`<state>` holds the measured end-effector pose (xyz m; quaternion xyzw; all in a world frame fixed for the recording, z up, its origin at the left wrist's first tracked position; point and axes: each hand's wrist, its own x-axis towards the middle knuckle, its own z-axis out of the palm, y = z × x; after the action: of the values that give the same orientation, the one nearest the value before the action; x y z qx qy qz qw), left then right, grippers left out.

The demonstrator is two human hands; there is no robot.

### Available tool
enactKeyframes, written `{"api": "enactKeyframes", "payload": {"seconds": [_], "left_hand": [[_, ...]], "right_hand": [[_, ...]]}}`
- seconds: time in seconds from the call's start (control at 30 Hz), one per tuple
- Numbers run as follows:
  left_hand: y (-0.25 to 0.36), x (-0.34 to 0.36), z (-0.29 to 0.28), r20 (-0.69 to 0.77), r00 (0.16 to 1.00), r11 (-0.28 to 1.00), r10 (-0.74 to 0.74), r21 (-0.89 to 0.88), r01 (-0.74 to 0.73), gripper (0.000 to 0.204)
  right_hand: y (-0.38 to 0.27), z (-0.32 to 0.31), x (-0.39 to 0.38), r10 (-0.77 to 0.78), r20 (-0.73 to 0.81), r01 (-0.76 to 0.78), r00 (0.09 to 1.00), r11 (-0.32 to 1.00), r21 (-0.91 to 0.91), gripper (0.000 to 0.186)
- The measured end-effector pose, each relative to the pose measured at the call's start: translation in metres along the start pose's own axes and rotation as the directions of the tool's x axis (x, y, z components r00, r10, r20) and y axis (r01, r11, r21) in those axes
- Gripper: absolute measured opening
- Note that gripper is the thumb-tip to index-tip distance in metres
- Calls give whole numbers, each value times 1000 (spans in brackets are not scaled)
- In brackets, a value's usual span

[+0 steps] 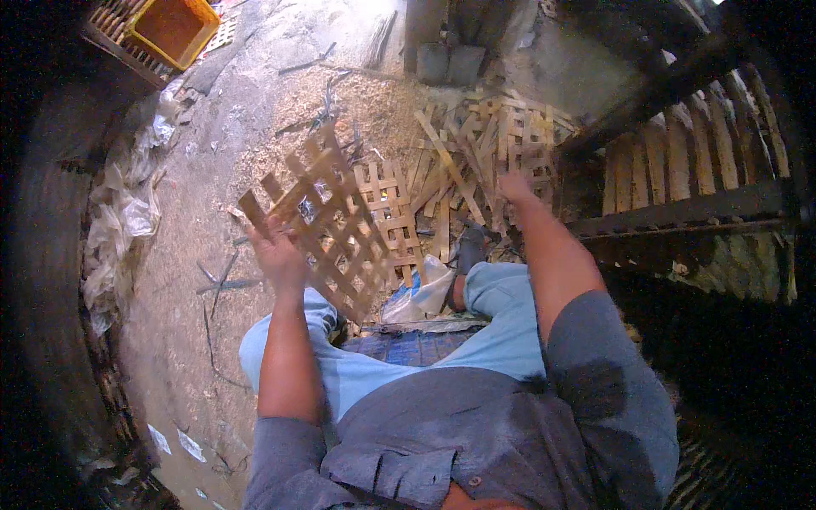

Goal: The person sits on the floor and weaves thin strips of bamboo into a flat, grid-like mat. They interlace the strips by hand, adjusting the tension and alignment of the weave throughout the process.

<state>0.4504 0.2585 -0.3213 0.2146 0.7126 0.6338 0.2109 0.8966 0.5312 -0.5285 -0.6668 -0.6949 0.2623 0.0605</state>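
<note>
Worker: a seated person in a dark grey shirt (476, 416) and pale blue trousers (489, 327), knees apart, both forearms reaching forward.
Between the knees: blue sheeting (399, 347); just beyond it, a crumpled white-and-blue plastic bag (429, 289).
Left hand (280, 251): fingers clamped on the left edge of a wooden lattice panel.
Held lattice panel (344, 223): in front of the left knee, tilted, its crossed strips leaving square openings.
Second lattice panel (391, 204): just right of the held one and partly behind it; I cannot tell whether they touch.
Right foot: in a dark shoe (469, 248), near the heaped wood.
Right hand (514, 187): at the near side of the heap; finger closure and any grip cannot be told from here.
Heap of wooden slats (459, 166): loose, lying at many angles, with further lattice work (531, 127) at its right.
Floor: pale wood chips (263, 153) scattered ahead; dark strips (229, 285) at left.
Right side: slatted wooden rack (654, 166).
Left side: crumpled clear plastic (136, 208).
Far left: yellow crate (140, 38).
</note>
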Motion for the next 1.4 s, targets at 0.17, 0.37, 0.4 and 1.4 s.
{"api": "enactKeyframes", "payload": {"seconds": [0.17,0.37,0.4,1.4], "left_hand": [[-8,18,-20,-63,987,974,150,179,-136,27],[-4,27,-12,-191,979,991,68,130,-44,24],[-4,29,-11,-207,976,989,70,140,-42,24],[-10,6,-11,522,811,906,-266,-151,395,76]], "right_hand": [[57,77,0,84,168,-8,982,913,-409,26],[-36,178,-58,-4,462,-104,887,972,209,32],[-45,199,-67,-2,484,-160,875,943,293,34],[-223,-2,-144,-485,504,-539,715,77,839,23]]}}
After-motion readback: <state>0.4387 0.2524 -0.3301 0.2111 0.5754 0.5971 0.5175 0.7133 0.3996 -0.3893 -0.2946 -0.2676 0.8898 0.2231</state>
